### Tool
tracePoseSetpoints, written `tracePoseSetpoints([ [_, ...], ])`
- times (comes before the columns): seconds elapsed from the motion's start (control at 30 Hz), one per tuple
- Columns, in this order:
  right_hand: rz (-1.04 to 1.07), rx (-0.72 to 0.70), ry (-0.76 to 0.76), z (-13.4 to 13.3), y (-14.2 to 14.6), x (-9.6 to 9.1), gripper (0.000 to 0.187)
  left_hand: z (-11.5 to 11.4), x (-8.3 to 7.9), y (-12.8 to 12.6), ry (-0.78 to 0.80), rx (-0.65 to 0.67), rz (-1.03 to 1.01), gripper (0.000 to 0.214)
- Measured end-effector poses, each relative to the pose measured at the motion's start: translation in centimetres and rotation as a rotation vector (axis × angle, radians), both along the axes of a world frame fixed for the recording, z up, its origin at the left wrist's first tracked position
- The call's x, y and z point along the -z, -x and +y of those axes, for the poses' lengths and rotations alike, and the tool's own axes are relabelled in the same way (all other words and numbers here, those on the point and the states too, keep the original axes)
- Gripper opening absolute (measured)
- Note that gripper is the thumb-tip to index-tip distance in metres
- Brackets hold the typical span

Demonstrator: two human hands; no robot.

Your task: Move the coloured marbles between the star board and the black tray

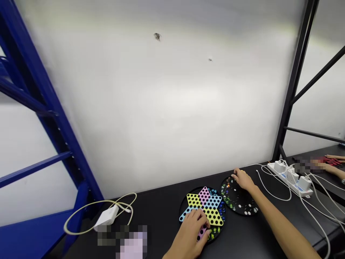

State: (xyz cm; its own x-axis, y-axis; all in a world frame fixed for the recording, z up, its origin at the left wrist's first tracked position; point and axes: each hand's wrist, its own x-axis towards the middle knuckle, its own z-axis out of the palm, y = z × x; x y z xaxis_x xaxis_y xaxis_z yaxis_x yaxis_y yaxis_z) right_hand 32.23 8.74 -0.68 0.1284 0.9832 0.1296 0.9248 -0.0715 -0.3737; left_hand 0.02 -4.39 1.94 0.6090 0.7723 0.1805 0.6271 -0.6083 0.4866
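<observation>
A round black board with a coloured star of peg holes [205, 205] lies on the black table [161, 212]. My left hand [194, 230] rests on its near edge, fingers curled over the pink point. Beside it to the right sits a round black tray [238, 201] with several small coloured and white marbles round its rim. My right hand [243, 178] reaches over the tray's far edge, fingers bent down as in a pinch; what they hold is too small to see.
A white power strip [292, 178] with plugs and white cables lies at the right. A white adapter with a coiled cable [106, 215] lies at the left by a blue metal frame [40, 108]. Another person's hand [334, 163] rests far right.
</observation>
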Motion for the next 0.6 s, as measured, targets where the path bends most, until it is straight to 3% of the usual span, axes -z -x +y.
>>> tracePoseSetpoints([
  [0.2,-0.161,-0.063,0.242,3.1,0.1,0.7,0.026,0.0,0.1,0.0,0.001,0.016,0.01,0.005],
  [0.33,-0.135,-0.062,0.289,3.5,-0.8,1.3,0.023,0.0,-0.2,0.0,-0.006,0.017,-0.006,0.006],
  [0.43,0.012,-0.079,0.195,3.6,-1.8,1.9,0.019,-0.1,-0.4,-0.1,-0.003,0.014,-0.003,0.005],
  [0.53,0.294,-0.081,0.053,3.4,-2.7,2.1,0.024,-0.1,-0.5,-0.1,0.006,0.012,-0.001,0.005],
  [0.6,0.479,-0.095,0.06,3.0,-3.0,1.8,0.028,-0.1,-0.4,-0.1,0.014,0.015,0.003,0.005],
])
